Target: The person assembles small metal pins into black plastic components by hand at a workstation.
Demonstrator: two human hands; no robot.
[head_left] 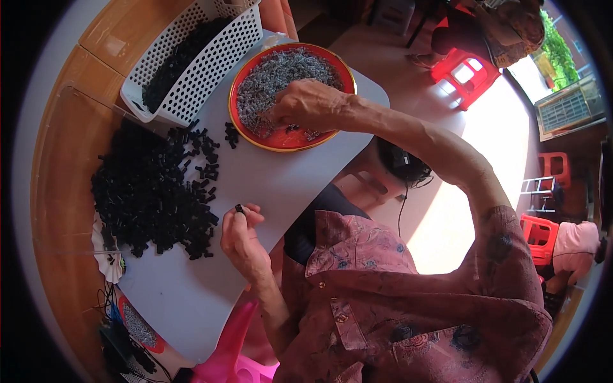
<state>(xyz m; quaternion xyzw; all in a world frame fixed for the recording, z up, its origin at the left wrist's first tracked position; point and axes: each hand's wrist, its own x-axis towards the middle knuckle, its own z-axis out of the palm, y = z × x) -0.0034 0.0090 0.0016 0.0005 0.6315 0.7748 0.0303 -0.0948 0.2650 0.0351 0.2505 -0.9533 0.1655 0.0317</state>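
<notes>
Between the thumb and fingers of my left hand (242, 246) is a small black cylindrical piece (239, 209), held upright above the near edge of the table. My right hand (306, 105) reaches into a round red bowl (285, 142) with a gold rim, filled with many small silvery metal parts (281, 67). Its fingers are bent down among the metal parts, and what they grip, if anything, is hidden. A large heap of black cylindrical pieces (150, 191) spreads over the table to the left of my left hand.
A white perforated basket (214, 70) with more black pieces stands behind the heap. The pale table (185, 306) bears all of these. A pink stool (233, 351) is below the near edge. Red stools (469, 76) and other people are at the right.
</notes>
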